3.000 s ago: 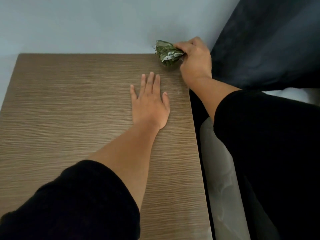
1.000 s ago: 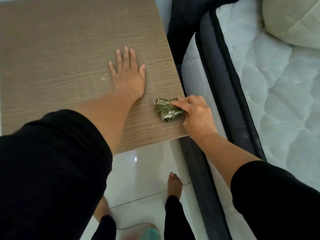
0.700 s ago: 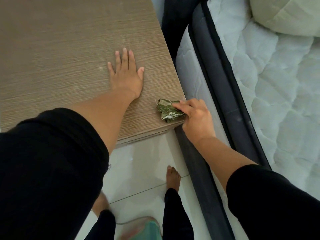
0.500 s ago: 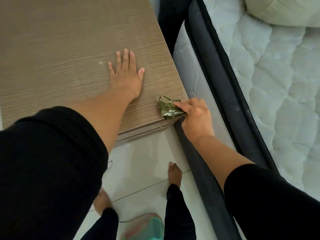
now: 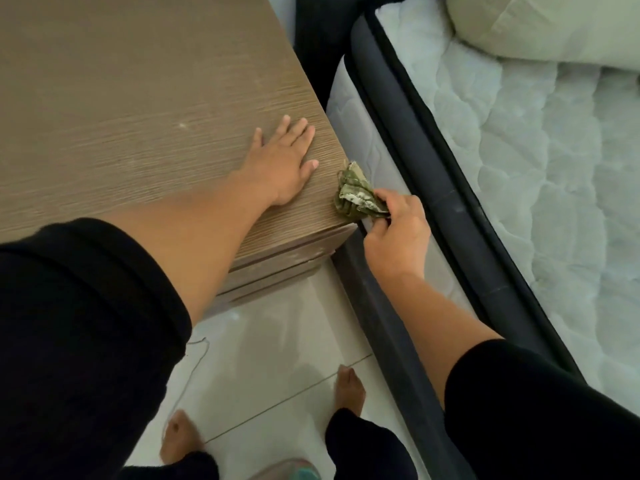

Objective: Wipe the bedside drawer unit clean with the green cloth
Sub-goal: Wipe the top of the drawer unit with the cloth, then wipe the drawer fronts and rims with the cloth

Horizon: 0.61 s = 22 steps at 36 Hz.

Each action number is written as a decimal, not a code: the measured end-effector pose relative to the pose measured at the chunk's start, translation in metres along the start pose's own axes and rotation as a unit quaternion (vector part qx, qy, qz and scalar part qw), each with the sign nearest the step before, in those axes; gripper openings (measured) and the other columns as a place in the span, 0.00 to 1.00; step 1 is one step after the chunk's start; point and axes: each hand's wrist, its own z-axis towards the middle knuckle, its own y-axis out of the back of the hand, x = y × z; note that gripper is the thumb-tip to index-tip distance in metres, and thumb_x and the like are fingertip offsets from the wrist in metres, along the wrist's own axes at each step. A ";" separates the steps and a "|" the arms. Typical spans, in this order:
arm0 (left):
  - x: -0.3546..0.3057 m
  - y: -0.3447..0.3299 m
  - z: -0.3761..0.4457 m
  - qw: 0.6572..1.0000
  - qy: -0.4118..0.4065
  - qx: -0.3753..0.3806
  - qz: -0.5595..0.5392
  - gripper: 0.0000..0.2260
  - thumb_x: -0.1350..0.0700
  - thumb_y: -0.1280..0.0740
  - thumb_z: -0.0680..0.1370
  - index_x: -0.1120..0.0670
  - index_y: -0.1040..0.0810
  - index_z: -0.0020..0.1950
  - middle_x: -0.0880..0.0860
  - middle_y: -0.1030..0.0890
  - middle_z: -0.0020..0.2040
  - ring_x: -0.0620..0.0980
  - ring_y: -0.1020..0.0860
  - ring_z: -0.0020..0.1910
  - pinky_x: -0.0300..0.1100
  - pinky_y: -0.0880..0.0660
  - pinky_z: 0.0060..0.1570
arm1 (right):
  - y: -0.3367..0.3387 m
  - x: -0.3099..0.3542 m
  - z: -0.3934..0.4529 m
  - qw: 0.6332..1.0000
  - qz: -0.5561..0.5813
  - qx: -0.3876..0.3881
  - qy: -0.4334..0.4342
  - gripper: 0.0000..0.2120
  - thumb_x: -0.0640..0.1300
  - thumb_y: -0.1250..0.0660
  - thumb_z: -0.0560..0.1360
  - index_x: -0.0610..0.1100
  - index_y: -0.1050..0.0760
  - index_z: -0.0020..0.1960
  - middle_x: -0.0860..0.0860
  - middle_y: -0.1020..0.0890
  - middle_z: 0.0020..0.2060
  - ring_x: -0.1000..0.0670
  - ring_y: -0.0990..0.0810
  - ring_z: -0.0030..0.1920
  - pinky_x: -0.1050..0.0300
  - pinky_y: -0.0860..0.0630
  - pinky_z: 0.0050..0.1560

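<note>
The bedside drawer unit has a brown wood-grain top and fills the upper left. My left hand lies flat on that top near its front right corner, fingers spread, holding nothing. A crumpled green cloth with white dust on it sits at the unit's front right corner, over the right edge. My right hand pinches the cloth from the right, in the gap between the unit and the bed. The stacked drawer fronts show below the top's front edge.
A white quilted mattress with a dark border stands close against the unit's right side, with a pale pillow at the top right. White floor tiles lie below, with my bare feet on them.
My right hand has dragged the cloth from the back right corner along the right side to the front right corner and over the edge. The left hand has stayed flat on the top.
</note>
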 end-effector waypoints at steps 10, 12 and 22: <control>-0.009 -0.016 0.013 0.998 0.004 -0.043 0.049 0.27 0.43 0.55 0.81 0.52 0.55 0.78 0.48 0.54 0.79 0.48 0.57 0.77 0.60 0.59 0.72 | -0.036 -0.025 -0.006 0.993 0.061 -0.072 0.068 0.15 0.32 0.37 0.70 0.38 0.29 0.56 0.44 0.30 0.53 0.62 0.39 0.40 0.73 0.39 0.43; -0.007 -0.016 0.015 0.997 0.005 -0.054 0.055 0.27 0.43 0.55 0.81 0.51 0.55 0.78 0.48 0.54 0.79 0.47 0.56 0.77 0.60 0.59 0.72 | -0.044 -0.028 -0.007 0.990 0.074 -0.100 0.067 0.15 0.33 0.37 0.71 0.39 0.30 0.57 0.46 0.31 0.52 0.61 0.39 0.41 0.72 0.40 0.43; -0.004 -0.014 0.018 0.996 -0.005 -0.053 0.069 0.26 0.44 0.56 0.82 0.52 0.54 0.78 0.49 0.54 0.79 0.48 0.55 0.77 0.59 0.56 0.72 | -0.076 -0.040 -0.009 0.947 0.156 -0.248 0.133 0.15 0.29 0.39 0.69 0.34 0.29 0.56 0.42 0.31 0.49 0.56 0.37 0.41 0.78 0.38 0.43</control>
